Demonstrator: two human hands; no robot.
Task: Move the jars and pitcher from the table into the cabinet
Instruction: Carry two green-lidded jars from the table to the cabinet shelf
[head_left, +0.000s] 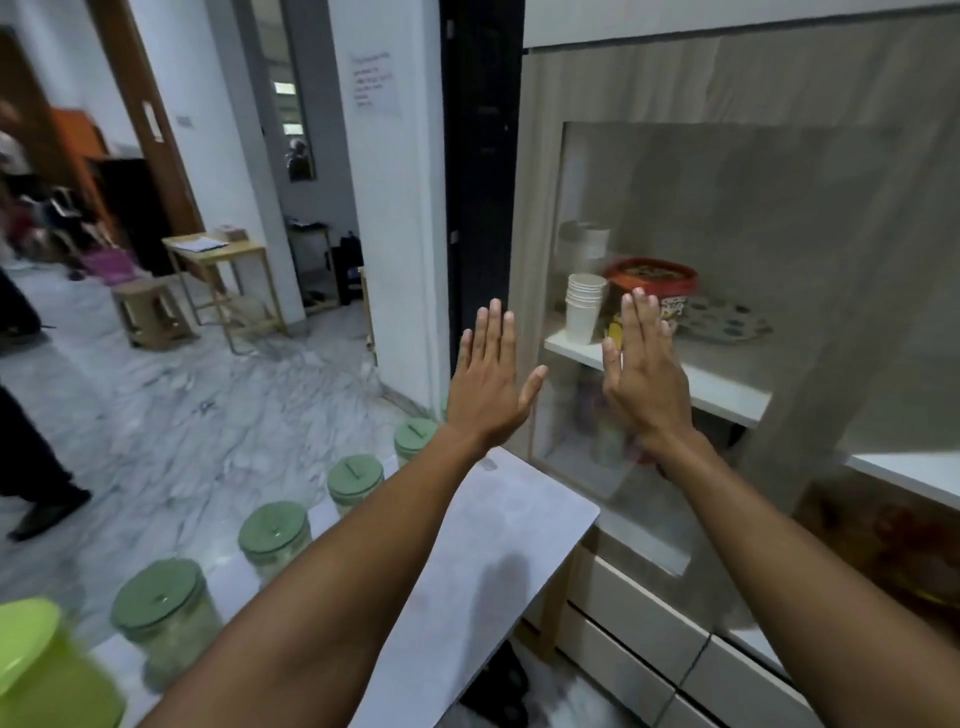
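Holding nothing, the fingers of the left hand are standing straight and close together, with the thumb splayed. Those of the right hand are doing likewise. Both palms are facing the glass door of the cabinet; whether the fingertips are touching the pane cannot be told.

Just beyond the right fingers, behind the glass, a stack of paper cups, a red-lidded tub and a patterned plate are occupying the white shelf.

Below and behind the left wrist, the table is carrying four green-lidded jars in a row along its left edge, well apart from either hand. The green pitcher is sitting nearest the wearer, furthest from the fingers.

Judgement: the opening step is in hand. Nothing is transferred yet, and the door appears closed. The next move is calling for flat pressure to slide or swing the pane aside, then a reach back to the nearest jar.
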